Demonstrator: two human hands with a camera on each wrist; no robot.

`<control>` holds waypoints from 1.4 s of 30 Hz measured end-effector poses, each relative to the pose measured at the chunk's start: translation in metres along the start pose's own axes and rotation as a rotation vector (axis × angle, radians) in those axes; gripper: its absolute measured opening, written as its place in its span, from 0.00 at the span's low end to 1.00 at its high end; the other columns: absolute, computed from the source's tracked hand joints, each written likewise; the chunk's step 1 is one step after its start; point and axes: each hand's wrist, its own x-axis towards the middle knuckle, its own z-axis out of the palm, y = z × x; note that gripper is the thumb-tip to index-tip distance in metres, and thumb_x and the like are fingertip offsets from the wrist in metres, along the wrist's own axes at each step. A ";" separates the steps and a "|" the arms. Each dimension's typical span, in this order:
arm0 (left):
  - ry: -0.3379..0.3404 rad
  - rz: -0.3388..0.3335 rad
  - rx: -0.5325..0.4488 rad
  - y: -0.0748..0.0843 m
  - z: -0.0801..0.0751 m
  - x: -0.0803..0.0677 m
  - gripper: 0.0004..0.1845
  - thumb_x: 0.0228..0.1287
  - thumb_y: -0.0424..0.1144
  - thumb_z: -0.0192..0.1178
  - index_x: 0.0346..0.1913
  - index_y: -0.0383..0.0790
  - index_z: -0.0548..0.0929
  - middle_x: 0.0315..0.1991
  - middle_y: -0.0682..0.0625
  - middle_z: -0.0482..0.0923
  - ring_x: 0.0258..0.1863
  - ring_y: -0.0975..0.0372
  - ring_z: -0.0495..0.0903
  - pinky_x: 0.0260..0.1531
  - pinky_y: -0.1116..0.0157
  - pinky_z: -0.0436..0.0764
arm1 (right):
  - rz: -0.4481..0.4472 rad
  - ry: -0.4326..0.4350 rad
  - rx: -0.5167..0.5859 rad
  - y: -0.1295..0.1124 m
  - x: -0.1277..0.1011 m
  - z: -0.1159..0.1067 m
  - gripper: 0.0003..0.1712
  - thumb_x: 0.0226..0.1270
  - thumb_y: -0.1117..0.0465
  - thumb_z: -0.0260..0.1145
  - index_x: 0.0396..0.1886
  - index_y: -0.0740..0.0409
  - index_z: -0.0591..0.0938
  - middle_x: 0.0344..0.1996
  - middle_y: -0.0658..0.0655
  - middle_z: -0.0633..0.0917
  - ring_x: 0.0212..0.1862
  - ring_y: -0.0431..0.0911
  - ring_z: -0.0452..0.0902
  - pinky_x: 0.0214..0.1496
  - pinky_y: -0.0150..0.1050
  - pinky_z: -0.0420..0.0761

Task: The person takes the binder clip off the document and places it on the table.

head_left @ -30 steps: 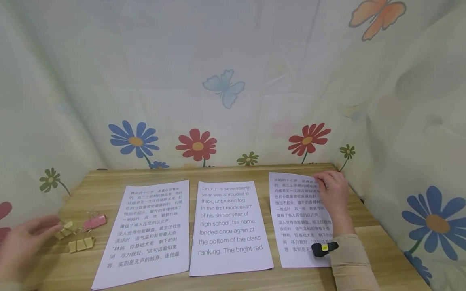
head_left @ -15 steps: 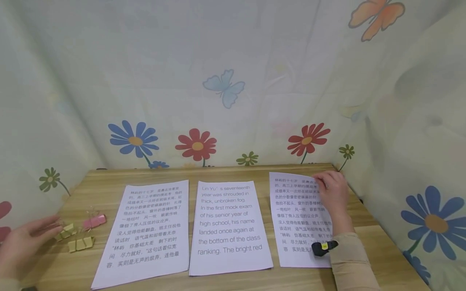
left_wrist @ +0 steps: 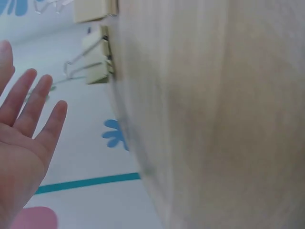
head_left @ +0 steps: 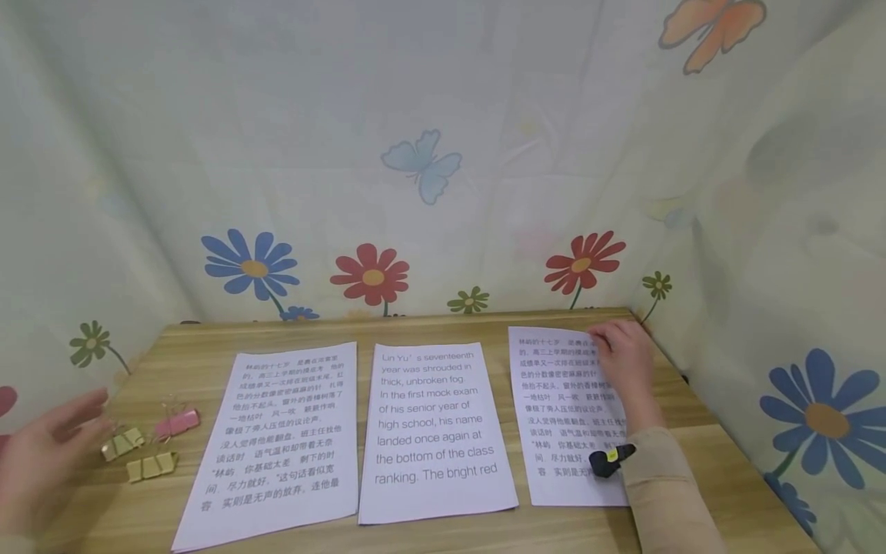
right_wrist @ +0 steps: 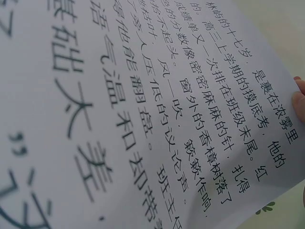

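Observation:
At the table's left side my left hand (head_left: 51, 454) is beside a yellow binder clip (head_left: 123, 444), its fingers straight and spread. The left wrist view shows this palm (left_wrist: 21, 152) with nothing in it, apart from the clip. A second yellow binder clip (head_left: 152, 466) and a pink binder clip (head_left: 178, 423) lie just to the right. On the other side, my right hand (head_left: 628, 362) pinches the top right corner of a printed sheet of Chinese text (head_left: 554, 488). In the right wrist view the sheet (right_wrist: 143, 191) fills most of the picture, with a thumb (right_wrist: 299, 102) at its edge.
Two more printed papers lie on the wooden table (head_left: 443, 535): one in Chinese (head_left: 277, 431) left of centre, one in English (head_left: 436, 431) in the middle. A flowered cloth (head_left: 291, 154) hangs behind and at both sides. A black wrist strap (head_left: 609, 462) is on the right forearm.
My left fingers, earlier at the nearest yellow clip, have spread and drawn slightly up and away from it. My right hand keeps its pinch on the sheet's corner.

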 end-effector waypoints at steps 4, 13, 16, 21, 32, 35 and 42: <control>0.016 -0.017 0.068 0.015 0.000 0.002 0.32 0.69 0.43 0.64 0.71 0.35 0.68 0.57 0.51 0.80 0.46 0.77 0.77 0.33 0.87 0.69 | 0.028 -0.027 0.006 0.003 0.002 0.007 0.07 0.61 0.74 0.69 0.37 0.62 0.86 0.38 0.61 0.84 0.46 0.57 0.74 0.52 0.54 0.71; -0.049 -0.050 0.121 0.057 0.000 -0.001 0.34 0.73 0.48 0.58 0.74 0.39 0.62 0.71 0.36 0.62 0.61 0.27 0.63 0.57 0.32 0.63 | 0.116 -0.132 0.005 0.009 0.006 0.028 0.06 0.64 0.71 0.68 0.39 0.60 0.85 0.41 0.60 0.83 0.49 0.57 0.74 0.57 0.56 0.71; -0.062 -0.010 0.089 0.066 0.001 -0.001 0.33 0.73 0.47 0.58 0.75 0.40 0.63 0.74 0.54 0.59 0.63 0.28 0.60 0.58 0.29 0.58 | 0.149 -0.166 -0.001 0.009 0.007 0.033 0.06 0.66 0.70 0.67 0.40 0.60 0.85 0.42 0.60 0.83 0.50 0.57 0.74 0.58 0.57 0.70; -0.081 0.084 0.082 0.082 0.007 -0.001 0.32 0.71 0.44 0.61 0.75 0.45 0.65 0.72 0.60 0.60 0.70 0.40 0.59 0.66 0.40 0.60 | 0.150 -0.191 -0.010 0.011 0.008 0.040 0.05 0.66 0.70 0.66 0.39 0.61 0.85 0.43 0.62 0.83 0.51 0.58 0.74 0.60 0.57 0.69; -0.127 0.236 -0.008 0.118 0.026 -0.007 0.34 0.64 0.38 0.68 0.73 0.47 0.69 0.62 0.83 0.58 0.68 0.80 0.52 0.71 0.47 0.50 | 0.214 -0.235 -0.034 0.012 0.010 0.051 0.05 0.67 0.71 0.66 0.41 0.61 0.85 0.44 0.61 0.82 0.52 0.58 0.73 0.61 0.57 0.68; -0.141 0.288 -0.036 0.128 0.030 -0.007 0.34 0.63 0.35 0.69 0.72 0.46 0.71 0.66 0.75 0.62 0.67 0.81 0.53 0.71 0.49 0.53 | 0.223 -0.246 -0.040 0.013 0.010 0.054 0.05 0.67 0.70 0.65 0.41 0.61 0.85 0.43 0.61 0.81 0.52 0.58 0.73 0.61 0.57 0.68; -0.161 0.386 -0.083 0.145 0.049 -0.008 0.33 0.57 0.28 0.71 0.67 0.41 0.76 0.65 0.61 0.72 0.61 0.82 0.63 0.49 0.83 0.67 | 0.230 -0.260 -0.035 0.016 0.009 0.058 0.04 0.68 0.69 0.65 0.40 0.60 0.85 0.42 0.61 0.81 0.51 0.58 0.73 0.58 0.56 0.70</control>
